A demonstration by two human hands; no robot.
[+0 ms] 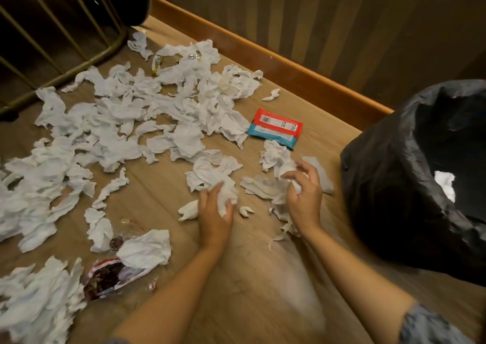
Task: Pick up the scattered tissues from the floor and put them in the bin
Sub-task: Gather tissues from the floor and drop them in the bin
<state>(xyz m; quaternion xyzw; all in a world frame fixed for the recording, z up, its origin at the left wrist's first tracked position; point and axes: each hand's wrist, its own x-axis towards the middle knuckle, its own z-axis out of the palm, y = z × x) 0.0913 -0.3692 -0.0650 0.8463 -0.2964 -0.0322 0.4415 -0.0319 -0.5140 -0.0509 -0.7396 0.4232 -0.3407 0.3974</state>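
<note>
A wood-look floor [168, 191] fills the view, met at the far edge by a wooden skirting board [276, 62] under a ribbed wall. The biggest thing on it is a wide sprawl of crumpled white tissues [118, 122], spreading far and to the left of both hands, with more heaped at the near left corner. To the right of the right hand stands the bin [420, 186], lined with a black plastic bag; a white tissue already lies inside it [445, 183]. Far to the left of the hands, a gold wire frame [79, 65] rests on the floor in the upper corner.

Just beyond the right hand lies a red and blue wipes packet [276, 128], flat on the floor. Near and to the left of the left hand, a torn dark red wrapper [110, 278] sits partly under a flattened tissue [147, 249].

The left hand [214, 212] is closed around a bunched tissue [226, 193] that is still joined to the crumpled sheets on the floor just ahead of it. The right hand [305, 199] has its fingers curled in, gripping a wad of tissue [292, 183], with more crumpled sheets trailing beneath and beyond it. Between the two hands a small scrap of tissue [246, 211] lies by itself on the floor, and another small piece [188, 211] touches the left side of the left hand.
</note>
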